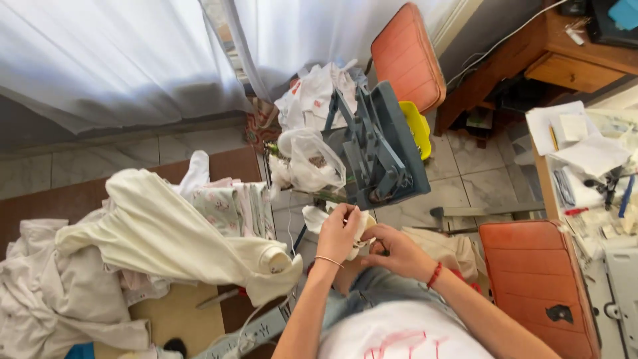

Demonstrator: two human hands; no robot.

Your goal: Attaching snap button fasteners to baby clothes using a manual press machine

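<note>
My left hand and my right hand meet over my lap, both gripping a small piece of white cloth. The cloth sits at the base of a blue-grey metal press machine just in front of my hands. A thin bracelet circles my left wrist and a red band my right wrist. A cream garment lies draped over the table to my left, one sleeve end close to my left forearm.
A pile of white and patterned clothes covers the brown table on the left. White plastic bags hang behind the press. Two orange chairs stand right and behind; a cluttered white worktop is at far right.
</note>
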